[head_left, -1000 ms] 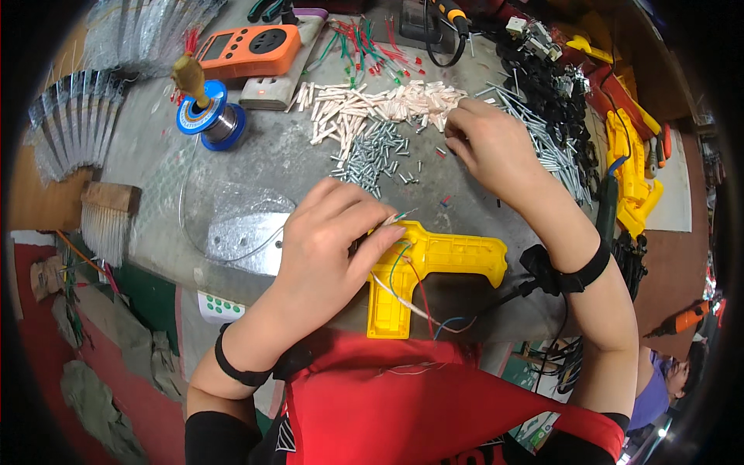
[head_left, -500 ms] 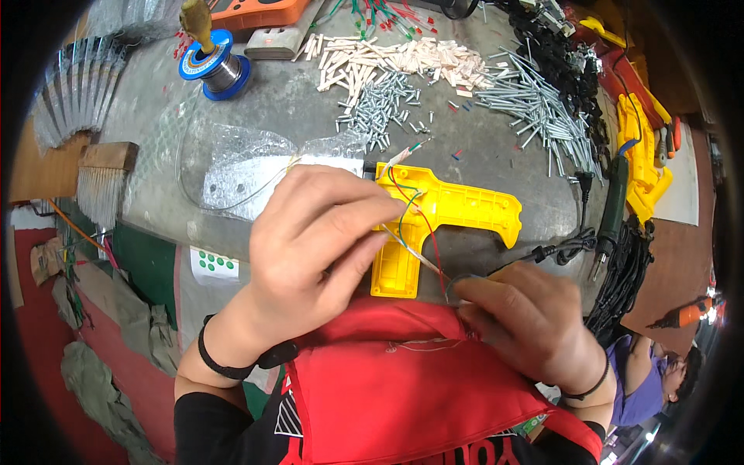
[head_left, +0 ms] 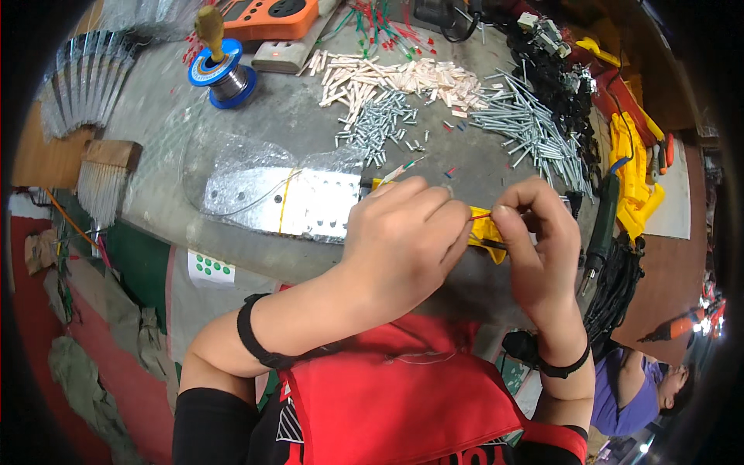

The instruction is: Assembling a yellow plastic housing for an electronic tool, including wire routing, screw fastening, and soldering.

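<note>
My left hand (head_left: 407, 236) is closed, its fingers pinching a thin red wire (head_left: 480, 217). The wire runs across to my right hand (head_left: 541, 252), whose thumb and forefinger are pinched at its other end. Beneath the hands lies a yellow plastic tool housing (head_left: 487, 230), mostly hidden by my left hand. A stripped cable end (head_left: 401, 168) with whitish and green strands sticks out beyond my left knuckles. A silver metal plate in clear plastic wrap (head_left: 316, 203) lies to the left of the housing.
Beyond the hands are piles of short screws (head_left: 378, 128), long screws (head_left: 535, 124) and small pale sticks (head_left: 434, 80). A solder spool (head_left: 230, 80) stands at the far left. A soldering iron (head_left: 601, 232) lies on the right, near black cables (head_left: 620, 279).
Both hands have moved; my right hand has risen from the front edge to beside the housing. The left has shifted right over the housing, covering most of it. The red wire is now stretched between them.
</note>
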`<state>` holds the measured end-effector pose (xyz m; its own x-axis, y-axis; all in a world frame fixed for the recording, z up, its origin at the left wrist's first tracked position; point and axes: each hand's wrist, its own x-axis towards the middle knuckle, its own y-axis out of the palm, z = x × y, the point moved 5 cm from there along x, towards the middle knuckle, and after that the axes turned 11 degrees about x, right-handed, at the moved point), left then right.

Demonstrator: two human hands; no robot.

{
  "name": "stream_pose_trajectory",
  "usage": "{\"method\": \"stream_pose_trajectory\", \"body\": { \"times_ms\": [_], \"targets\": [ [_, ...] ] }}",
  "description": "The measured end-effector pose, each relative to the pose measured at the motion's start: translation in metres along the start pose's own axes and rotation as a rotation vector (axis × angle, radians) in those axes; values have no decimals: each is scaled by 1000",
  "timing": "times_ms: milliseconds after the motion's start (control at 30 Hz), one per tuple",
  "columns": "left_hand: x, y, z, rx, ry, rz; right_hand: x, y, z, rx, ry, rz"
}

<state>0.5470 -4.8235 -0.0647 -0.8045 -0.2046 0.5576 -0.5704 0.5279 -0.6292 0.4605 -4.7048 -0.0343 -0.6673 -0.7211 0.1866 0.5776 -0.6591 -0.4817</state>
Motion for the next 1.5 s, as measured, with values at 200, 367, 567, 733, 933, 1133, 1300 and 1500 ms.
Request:
{"method": "stream_pose_trajectory", "body": {
  "times_ms": [200,367,567,733,933,1133,1300,1500],
  "targets": [
    [1,-2,2,97,1,6,-8,-20,-28,484,410,-118],
    [3,-3,2,74,-3,17,-9,-23,-19,406,292,-86],
    [4,-4,2,68,6,51,-6,-17,-19,387,312,-17],
    [5,-4,2,60,3,49,-3,-16,-17,382,320,37],
    [8,-3,1,29,27,58,4,-8,-17,327,230,92],
    [9,-6,-2,8,35,74,0,-11,-19,456,438,51],
    [19,-20,-21,43,-53,147,3,-10,8,150,-17,136],
    [5,-6,-11,163,115,182,-4,-16,-1,143,34,112]
  ]
}}
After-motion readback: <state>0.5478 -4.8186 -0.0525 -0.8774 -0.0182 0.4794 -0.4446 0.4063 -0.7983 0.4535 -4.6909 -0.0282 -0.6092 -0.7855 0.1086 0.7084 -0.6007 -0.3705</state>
